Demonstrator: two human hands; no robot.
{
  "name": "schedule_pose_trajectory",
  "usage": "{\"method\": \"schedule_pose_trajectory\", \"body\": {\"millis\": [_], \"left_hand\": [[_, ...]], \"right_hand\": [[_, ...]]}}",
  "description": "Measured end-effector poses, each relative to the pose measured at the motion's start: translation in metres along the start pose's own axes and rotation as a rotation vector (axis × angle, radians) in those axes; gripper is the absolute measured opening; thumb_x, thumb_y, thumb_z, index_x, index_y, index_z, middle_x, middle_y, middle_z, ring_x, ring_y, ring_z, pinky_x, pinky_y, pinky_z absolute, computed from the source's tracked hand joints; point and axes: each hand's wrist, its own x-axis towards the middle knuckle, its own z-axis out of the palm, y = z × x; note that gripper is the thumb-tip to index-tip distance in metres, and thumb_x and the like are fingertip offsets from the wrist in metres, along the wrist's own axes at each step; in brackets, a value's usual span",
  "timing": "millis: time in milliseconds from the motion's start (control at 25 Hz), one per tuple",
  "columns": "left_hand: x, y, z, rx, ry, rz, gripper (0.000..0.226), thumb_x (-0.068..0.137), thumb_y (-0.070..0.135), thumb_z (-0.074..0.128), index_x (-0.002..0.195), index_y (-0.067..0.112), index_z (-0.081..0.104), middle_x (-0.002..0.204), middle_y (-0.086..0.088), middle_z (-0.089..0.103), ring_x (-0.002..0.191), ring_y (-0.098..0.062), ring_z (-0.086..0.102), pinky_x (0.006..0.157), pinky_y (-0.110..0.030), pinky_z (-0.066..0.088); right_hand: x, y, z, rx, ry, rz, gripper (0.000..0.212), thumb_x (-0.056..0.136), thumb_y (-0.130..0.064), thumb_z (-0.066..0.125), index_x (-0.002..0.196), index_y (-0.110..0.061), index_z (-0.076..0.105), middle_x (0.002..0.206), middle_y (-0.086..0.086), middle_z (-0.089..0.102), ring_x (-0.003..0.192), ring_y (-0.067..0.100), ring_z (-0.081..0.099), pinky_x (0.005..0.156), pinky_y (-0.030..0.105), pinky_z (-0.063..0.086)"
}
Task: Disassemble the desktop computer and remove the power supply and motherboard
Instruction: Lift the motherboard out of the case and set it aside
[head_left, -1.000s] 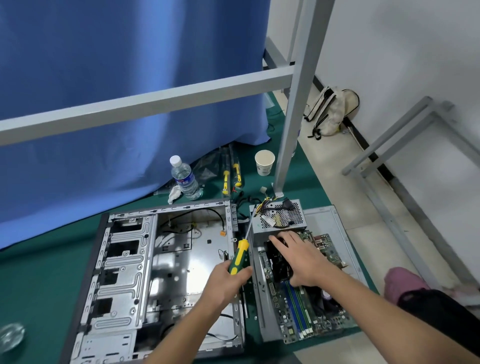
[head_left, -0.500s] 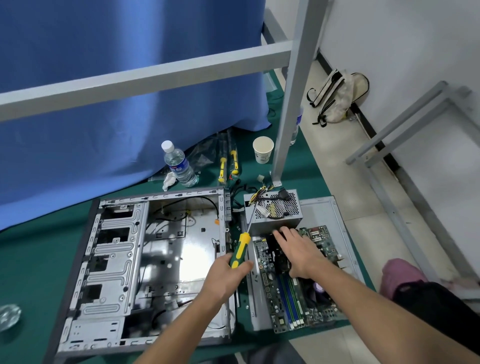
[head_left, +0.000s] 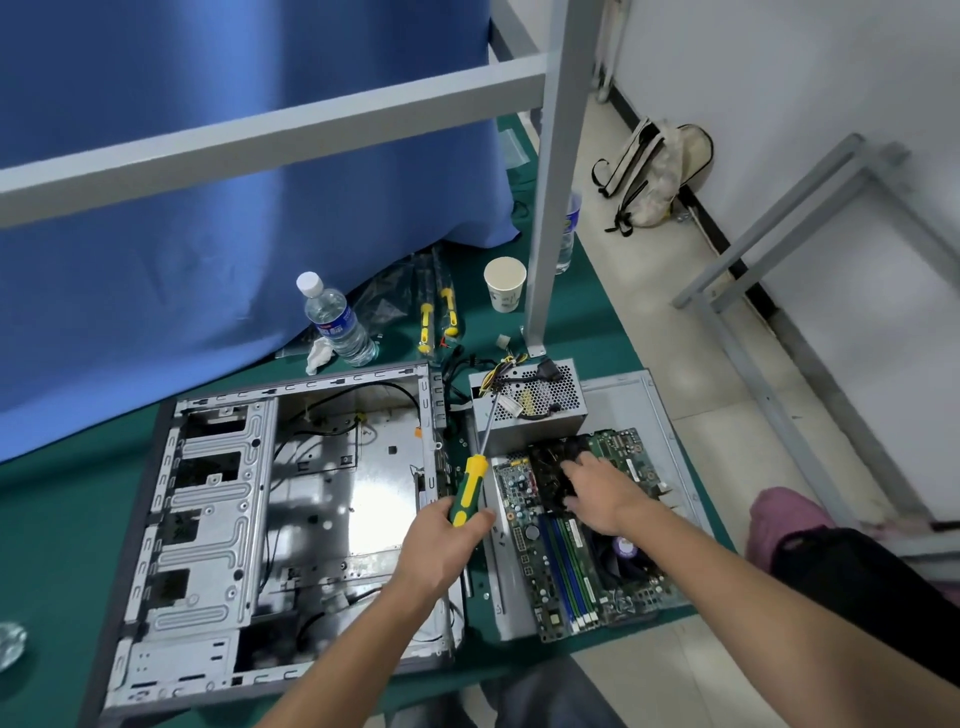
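The open computer case (head_left: 218, 519) lies flat on the green table, its bay bare metal. To its right the green motherboard (head_left: 566, 571) lies on the grey side panel (head_left: 654, 415). The grey power supply (head_left: 530, 405) sits just beyond the board, cables on top. My left hand (head_left: 447, 540) grips a green and yellow screwdriver (head_left: 470, 488), its shaft pointing up toward the power supply. My right hand (head_left: 597, 493) rests with curled fingers on the black fan (head_left: 550, 467) of the motherboard.
A water bottle (head_left: 335, 322), two yellow-handled tools (head_left: 436, 322) and a paper cup (head_left: 505, 283) stand behind the case. A grey frame post (head_left: 550, 182) rises by the power supply. The table edge runs close on the right, floor beyond. A backpack (head_left: 649, 176) leans on the wall.
The view has tilted, so everything sits lower and closer. My right hand has drawn back slightly on the black fan. My left hand keeps holding the screwdriver.
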Motion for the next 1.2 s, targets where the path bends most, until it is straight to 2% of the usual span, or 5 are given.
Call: {"method": "schedule_pose_trajectory", "body": {"millis": [280,440,600,960,1200], "left_hand": [[-0.014,-0.004,0.006,0.277,-0.140,0.266,0.019,0.088,0.029,0.066,0.092,0.015,0.053,0.080,-0.001,0.057,0.066,-0.010,0.052,0.060,-0.025,0.042],[-0.023,-0.026,-0.011,0.805,-0.081,0.530,0.050,0.085,0.038,0.069,0.124,0.020,0.044,0.122,0.002,0.043,0.113,-0.015,0.042,0.095,-0.021,0.038],[-0.033,-0.059,-0.038,0.864,-0.001,0.539,0.090,0.085,0.042,0.069,0.153,0.019,0.016,0.157,0.001,0.014,0.143,-0.020,0.018,0.116,-0.033,0.028],[-0.036,-0.079,-0.048,0.921,-0.126,0.449,0.103,0.088,0.050,0.065,0.157,0.023,-0.006,0.162,0.009,-0.010,0.149,-0.018,0.002,0.120,-0.042,0.022],[-0.032,-0.089,-0.051,0.885,-0.152,0.470,0.100,0.089,0.047,0.065,0.156,0.026,-0.006,0.162,0.011,-0.010,0.149,-0.016,0.003,0.119,-0.044,0.020]], "right_hand": [[-0.055,-0.086,-0.004,1.020,-0.012,-0.082,0.018,0.097,-0.039,0.056,0.096,-0.025,0.066,0.085,-0.010,0.065,0.071,-0.001,0.061,0.070,0.020,0.047],[-0.060,-0.087,0.016,0.642,0.121,-0.037,0.017,0.100,-0.033,0.051,0.084,-0.027,0.056,0.081,-0.007,0.055,0.067,0.005,0.053,0.063,0.027,0.042],[-0.051,-0.075,0.059,0.118,0.068,0.131,0.031,0.101,-0.035,0.047,0.112,-0.009,0.059,0.111,0.011,0.061,0.100,0.029,0.062,0.081,0.036,0.048],[-0.022,-0.068,0.106,0.091,0.170,0.489,0.038,0.101,-0.038,0.049,0.119,-0.005,0.055,0.112,0.012,0.065,0.105,0.026,0.062,0.072,0.033,0.050],[-0.045,-0.092,0.100,0.261,0.313,0.350,0.044,0.101,-0.039,0.046,0.131,-0.008,0.049,0.127,0.010,0.056,0.116,0.025,0.053,0.094,0.035,0.046]]}}
